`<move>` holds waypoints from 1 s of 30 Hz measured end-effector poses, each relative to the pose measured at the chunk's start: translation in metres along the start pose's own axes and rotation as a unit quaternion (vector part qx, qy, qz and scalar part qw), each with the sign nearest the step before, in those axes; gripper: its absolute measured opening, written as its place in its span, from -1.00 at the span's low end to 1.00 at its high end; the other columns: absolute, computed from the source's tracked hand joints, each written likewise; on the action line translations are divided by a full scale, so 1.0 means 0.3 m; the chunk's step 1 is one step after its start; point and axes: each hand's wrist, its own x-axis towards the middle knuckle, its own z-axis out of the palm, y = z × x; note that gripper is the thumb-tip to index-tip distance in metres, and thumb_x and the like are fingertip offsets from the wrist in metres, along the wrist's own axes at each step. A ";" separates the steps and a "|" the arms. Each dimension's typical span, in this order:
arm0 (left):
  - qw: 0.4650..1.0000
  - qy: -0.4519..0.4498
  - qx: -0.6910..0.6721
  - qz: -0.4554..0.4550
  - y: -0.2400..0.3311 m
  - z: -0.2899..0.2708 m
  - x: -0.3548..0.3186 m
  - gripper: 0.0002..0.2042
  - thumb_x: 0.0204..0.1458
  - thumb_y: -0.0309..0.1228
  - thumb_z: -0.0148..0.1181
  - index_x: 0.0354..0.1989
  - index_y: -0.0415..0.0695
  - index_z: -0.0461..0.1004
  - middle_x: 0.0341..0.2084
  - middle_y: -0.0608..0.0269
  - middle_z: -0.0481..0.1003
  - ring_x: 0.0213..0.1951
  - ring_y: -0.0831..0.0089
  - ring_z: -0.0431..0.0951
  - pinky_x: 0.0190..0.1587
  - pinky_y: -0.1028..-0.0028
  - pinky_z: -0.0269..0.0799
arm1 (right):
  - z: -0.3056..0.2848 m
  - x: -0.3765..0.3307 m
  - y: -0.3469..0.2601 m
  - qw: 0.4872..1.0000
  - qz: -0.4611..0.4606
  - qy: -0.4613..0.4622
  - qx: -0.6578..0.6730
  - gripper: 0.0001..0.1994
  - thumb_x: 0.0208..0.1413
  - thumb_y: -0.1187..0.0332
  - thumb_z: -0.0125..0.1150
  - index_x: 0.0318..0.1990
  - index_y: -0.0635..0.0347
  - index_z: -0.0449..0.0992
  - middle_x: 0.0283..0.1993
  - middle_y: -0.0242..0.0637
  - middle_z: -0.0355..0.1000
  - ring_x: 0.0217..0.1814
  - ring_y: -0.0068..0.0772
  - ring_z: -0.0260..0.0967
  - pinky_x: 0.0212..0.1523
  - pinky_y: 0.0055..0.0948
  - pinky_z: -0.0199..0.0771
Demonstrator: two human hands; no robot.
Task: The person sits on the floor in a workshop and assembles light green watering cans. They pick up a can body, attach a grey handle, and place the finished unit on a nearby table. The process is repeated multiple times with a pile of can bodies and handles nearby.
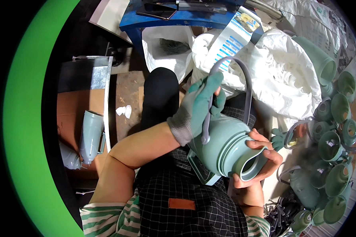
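A pale green jug body (227, 136), which looks like part of a thermos, lies tilted over my lap with its spouted neck toward the lower right. A grey arched carrying handle (248, 85) rises from its shoulder. My left hand (201, 102), in a green and grey work glove, is closed round one side of that handle. My bare right hand (267, 160) grips the neck around the spout collar (243, 158), thumb below and fingers over the rim. A green side grip (203, 172) sticks out from the jug near my apron (174, 177).
At left, an open carton (79, 102) holds green jug bodies (91, 136). White sacks (286, 71) stand ahead, one with white rings. A blue stool (186, 19) carries a phone (156, 11). Several green jug parts (336, 179), a green glove (279, 138) and dark pieces (283, 211) lie right.
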 end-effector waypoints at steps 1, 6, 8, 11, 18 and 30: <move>0.999 -0.019 0.022 -0.020 0.005 -0.014 -0.006 -0.68 0.41 -0.10 0.01 -0.33 -0.05 0.32 -0.52 0.34 0.38 -0.51 0.55 0.34 -0.44 0.53 0.27 | -0.001 0.008 -0.009 1.000 -0.003 -0.013 -0.002 -0.11 -0.27 0.15 0.65 0.21 0.05 0.16 0.03 0.00 0.54 0.26 0.12 0.46 0.43 0.26 0.24; 0.964 -0.063 0.223 0.127 -0.018 -0.015 -0.058 -0.79 0.37 -0.35 -0.03 -0.08 -0.20 0.49 -0.30 0.27 0.53 -0.22 0.45 0.51 -0.16 0.38 0.45 | 0.004 0.053 -0.088 0.994 -0.041 -0.103 0.000 -0.16 -0.28 0.07 0.74 0.10 0.02 0.25 -0.03 -0.04 0.60 0.22 0.15 0.52 0.41 0.29 0.27; 0.844 -0.140 0.352 0.379 -0.033 -0.016 -0.101 -0.76 0.33 -0.41 0.00 0.03 -0.26 0.49 -0.23 0.27 0.56 -0.15 0.43 0.55 -0.09 0.39 0.47 | -0.004 0.071 -0.072 0.993 -0.052 -0.102 0.025 -0.20 -0.33 0.09 0.74 0.03 0.04 0.27 -0.03 -0.05 0.60 0.15 0.14 0.56 0.33 0.25 0.39; 0.778 -0.267 0.210 0.529 -0.070 0.035 -0.102 -0.65 0.24 -0.41 0.17 0.14 -0.32 0.44 -0.10 0.24 0.60 -0.14 0.37 0.62 -0.01 0.41 0.52 | 0.020 0.042 -0.045 0.991 -0.008 -0.037 0.132 -0.21 -0.38 0.12 0.72 0.01 0.07 0.29 -0.04 -0.09 0.58 0.14 0.10 0.54 0.36 0.20 0.35; 0.994 -0.108 0.008 0.028 0.064 -0.049 -0.084 -0.72 0.29 -0.08 0.15 -0.20 -0.03 0.56 -0.45 0.39 0.52 -0.30 0.39 0.59 -0.27 0.38 0.42 | 0.025 0.094 -0.076 0.994 0.041 0.049 0.084 -0.01 -0.20 -0.01 0.65 0.38 -0.12 0.13 0.09 -0.10 0.38 0.14 -0.18 0.37 0.18 -0.04 0.42; 0.913 -0.044 0.395 0.095 0.058 -0.078 -0.406 -0.57 0.33 -0.21 0.08 0.28 -0.17 0.40 0.13 0.10 0.50 0.18 0.22 0.47 0.28 0.26 0.37 | 0.127 0.140 0.140 0.715 0.348 0.176 0.581 -0.33 0.20 0.49 0.07 0.50 0.06 0.18 -0.58 -0.41 0.21 -0.74 -0.58 0.11 -0.60 -0.56 0.11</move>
